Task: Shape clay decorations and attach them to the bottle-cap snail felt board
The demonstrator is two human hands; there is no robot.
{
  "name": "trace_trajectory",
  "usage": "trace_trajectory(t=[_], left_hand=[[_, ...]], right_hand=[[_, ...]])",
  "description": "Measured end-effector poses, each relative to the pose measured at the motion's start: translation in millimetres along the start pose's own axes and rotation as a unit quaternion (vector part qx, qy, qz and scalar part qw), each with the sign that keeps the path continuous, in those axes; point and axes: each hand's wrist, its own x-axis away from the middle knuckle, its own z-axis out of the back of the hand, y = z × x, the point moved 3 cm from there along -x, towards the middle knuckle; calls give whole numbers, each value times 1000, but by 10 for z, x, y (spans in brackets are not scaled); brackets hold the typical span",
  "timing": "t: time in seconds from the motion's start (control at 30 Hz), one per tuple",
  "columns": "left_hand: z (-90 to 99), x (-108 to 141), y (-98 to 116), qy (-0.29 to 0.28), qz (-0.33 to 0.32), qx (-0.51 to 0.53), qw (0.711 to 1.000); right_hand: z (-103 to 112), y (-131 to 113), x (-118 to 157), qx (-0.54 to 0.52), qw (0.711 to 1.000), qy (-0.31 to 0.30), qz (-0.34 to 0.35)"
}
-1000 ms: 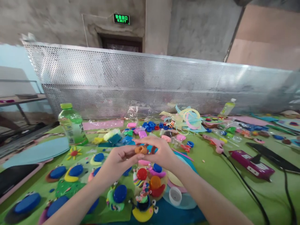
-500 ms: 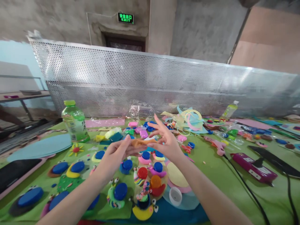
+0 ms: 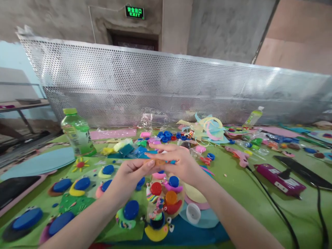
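Observation:
Between my two hands, above the middle of the table, is a piece of orange modelling clay (image 3: 158, 162), mostly covered by fingers. My left hand (image 3: 135, 172) is closed on its left end, thumb on top. My right hand (image 3: 183, 164) pinches the other end, with its upper fingers stretched out to the left. Below them stand snail figures with bottle-cap shells: one with a red cap (image 3: 156, 188), one with an orange cap (image 3: 171, 197), and a yellow one (image 3: 156, 233) at the near edge. A white cap (image 3: 193, 213) lies to their right.
A green-capped bottle (image 3: 77, 133) stands at left, beside blue paper (image 3: 38, 162) and a dark phone (image 3: 19, 192). At right lie a pink glue gun (image 3: 240, 156), a purple power strip (image 3: 280, 180) and black cables. Paper strips (image 3: 211, 128) and blue caps (image 3: 164, 136) lie farther back.
My right hand has turned and lowered, its raised fingers now lying flatter over the orange clay. Less of the clay shows between my hands. The view has shifted slightly.

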Motion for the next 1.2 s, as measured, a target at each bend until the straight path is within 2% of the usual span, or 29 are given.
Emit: trace_trajectory(t=[0.07,0.17,0.2,0.3,0.4,0.5,0.63,0.7,0.8,0.87,0.9,0.97,1.03,1.1,1.2], left_hand=[[29,-19,0,9,5,42,999],[51,-27,11,5,0,103,995],[43,-22,14,-6,-4,119,993],[-34,11,11,-68,-9,110,992],[-106,48,-12,-106,1,52,993],[-100,60,-30,-83,9,6,996],[-31,50,-36,-16,15,-89,996],[-4,40,-21,5,19,-87,996],[25,19,38,19,10,-25,999],[35,10,81,17,-9,22,1000],[32,10,90,8,-18,42,999],[6,18,77,-23,-26,61,998],[-41,36,29,-62,-21,42,997],[-83,56,-17,-78,-14,1,997],[-97,72,-32,-50,-9,-78,996]], right_hand=[[81,39,-8,-34,999,37,4],[184,108,-3,-74,986,130,-69],[186,112,1,-77,983,140,-90],[88,62,4,-67,988,89,-106],[-28,-7,4,-35,996,35,-72],[-74,-45,0,2,1000,21,-23],[-66,-21,-15,-27,999,-12,13],[-9,24,-23,-42,999,-22,25],[176,122,-21,-76,996,43,-3],[287,174,-3,-87,990,100,-51],[308,183,7,-88,987,110,-72],[264,161,18,-84,989,82,-87],[149,110,18,-77,994,43,-68],[27,58,13,-61,997,17,-35],[-77,1,3,-37,999,0,11]])
